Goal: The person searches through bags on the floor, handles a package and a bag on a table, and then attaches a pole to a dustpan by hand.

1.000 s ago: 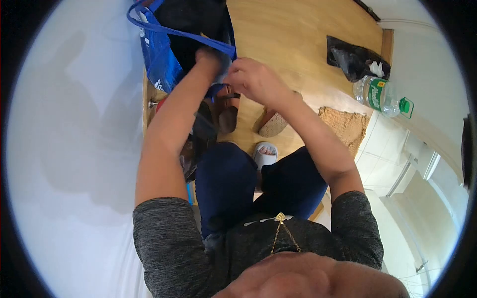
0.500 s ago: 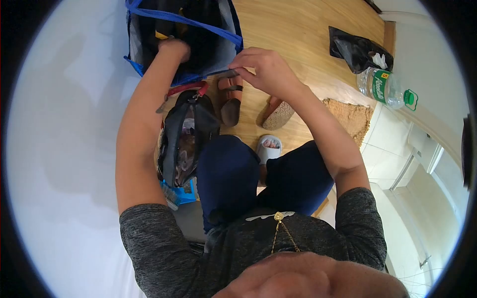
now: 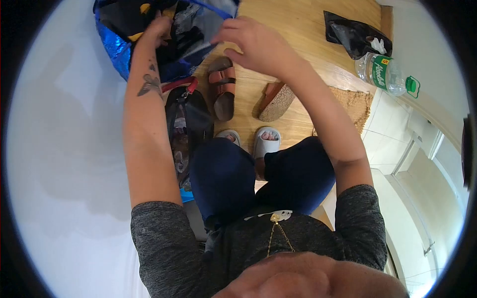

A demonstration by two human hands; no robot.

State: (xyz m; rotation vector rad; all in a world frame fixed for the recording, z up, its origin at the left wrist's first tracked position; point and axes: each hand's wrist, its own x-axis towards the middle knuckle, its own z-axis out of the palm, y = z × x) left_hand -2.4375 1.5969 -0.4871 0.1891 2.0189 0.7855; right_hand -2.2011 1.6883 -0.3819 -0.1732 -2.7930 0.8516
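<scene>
Inside the large blue bag (image 3: 112, 47), at the top left, my left hand (image 3: 160, 29) is closed among dark and yellow items; what it grips is too unclear to name. My right hand (image 3: 243, 40) is beside the bag's right rim, its thumb apart from the fingers and its fingertips overlapping the rim. Dark contents and clear plastic show in the bag's opening. Just below it stands a black bag (image 3: 196, 116) with a red handle (image 3: 187, 84), partly behind my left forearm.
A brown sandal (image 3: 222, 89) lies upright on the wooden floor, and another (image 3: 277, 102) is tipped on its side. To the right are a black plastic bag (image 3: 353, 39), a large clear bottle (image 3: 385, 73) and a woven mat (image 3: 350, 107). My slippered feet are below the sandals.
The blue bag has shifted up and left in view, its opening now wider to the left. My left hand moved upward inside it. My right hand rose, and its thumb parted from the fingers.
</scene>
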